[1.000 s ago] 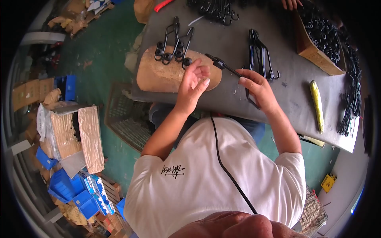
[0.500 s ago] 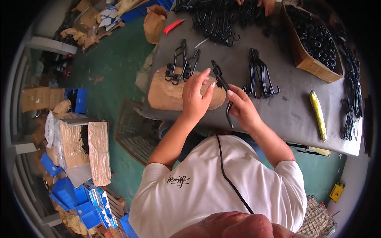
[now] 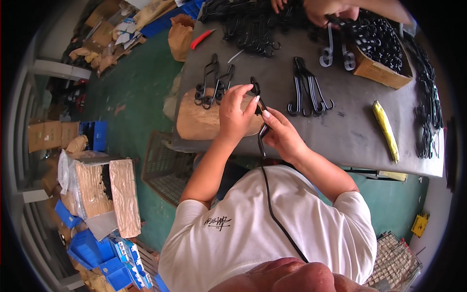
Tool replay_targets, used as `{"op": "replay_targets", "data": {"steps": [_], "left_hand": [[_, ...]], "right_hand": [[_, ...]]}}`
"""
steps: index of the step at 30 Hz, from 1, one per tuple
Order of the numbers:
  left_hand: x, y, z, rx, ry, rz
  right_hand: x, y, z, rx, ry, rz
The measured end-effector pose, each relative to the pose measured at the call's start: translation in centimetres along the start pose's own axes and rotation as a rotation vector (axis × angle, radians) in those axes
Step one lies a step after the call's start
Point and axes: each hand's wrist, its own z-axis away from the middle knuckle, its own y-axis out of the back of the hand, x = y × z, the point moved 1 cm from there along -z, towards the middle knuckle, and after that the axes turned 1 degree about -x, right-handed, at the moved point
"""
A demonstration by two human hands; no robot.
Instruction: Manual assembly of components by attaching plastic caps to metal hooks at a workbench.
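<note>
A bent black metal hook point(image 3: 263, 132) is held upright in front of me, with a black ring-like piece at its far end. My right hand point(image 3: 283, 137) is closed round the middle of its rod. At the far end, the thumb and forefinger of my left hand point(image 3: 234, 114) pinch the piece; its exact shape is partly hidden by the fingertips. Beneath my hands lies a brown cardboard pad point(image 3: 197, 120). Several black hooks with rings point(image 3: 210, 85) rest on its far edge. Right of my hands lies a group of black hooks point(image 3: 307, 87) on the grey table.
A co-worker's hand point(image 3: 323, 10) holds hooks beside a cardboard box point(image 3: 384, 74) of black rings. More black hooks point(image 3: 253, 36) are piled at the back. A red-handled tool point(image 3: 202, 38), a yellow wrapped roll point(image 3: 386, 130) and a paper bag point(image 3: 182, 39) stand around the table.
My left fingers have closed on the far end of the hook. My right hand has moved slightly left. A co-worker's arm has come in at the upper right with hooks.
</note>
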Motion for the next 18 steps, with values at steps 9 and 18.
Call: {"op": "replay_targets", "data": {"steps": [9,18], "left_hand": [[-3.2,2.2,-1.3,0.0,0.747,0.994],[-2.1,3.7,-1.5,-0.55,0.578,0.751]], "right_hand": [[-3.7,2.7,-0.5,-0.2,0.28,0.525],[-10.0,1.7,-2.7,-0.534,0.9,1.789]]}}
